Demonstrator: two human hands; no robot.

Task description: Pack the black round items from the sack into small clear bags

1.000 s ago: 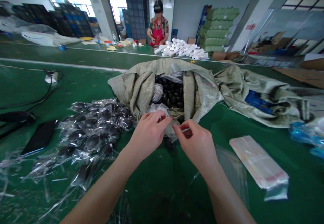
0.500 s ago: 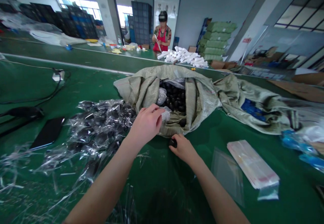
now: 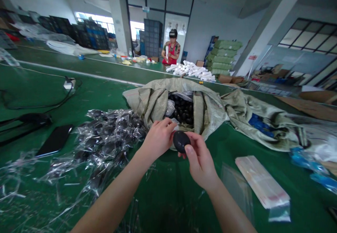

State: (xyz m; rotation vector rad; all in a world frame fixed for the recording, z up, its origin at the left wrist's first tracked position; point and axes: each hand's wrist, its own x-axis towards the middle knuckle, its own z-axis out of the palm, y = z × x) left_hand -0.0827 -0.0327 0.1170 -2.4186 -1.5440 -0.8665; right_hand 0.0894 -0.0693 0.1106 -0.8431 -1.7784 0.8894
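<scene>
Your right hand (image 3: 201, 161) has its fingers clamped on a black oval piece (image 3: 181, 141), raised at the centre of the frame in front of the open woven sack (image 3: 151, 103). Your left hand (image 3: 158, 140) is just beside it, its fingers curled; whether they grip anything, I cannot tell. Bagged black pieces (image 3: 107, 133) lie on the green worktop (image 3: 165, 198) at centre left, and a stack of clear bags (image 3: 263, 182) lies at lower right.

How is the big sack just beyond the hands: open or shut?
Open: the sack gapes toward the camera, its cloth spread apart, and black egg-shaped pieces show inside.
</scene>
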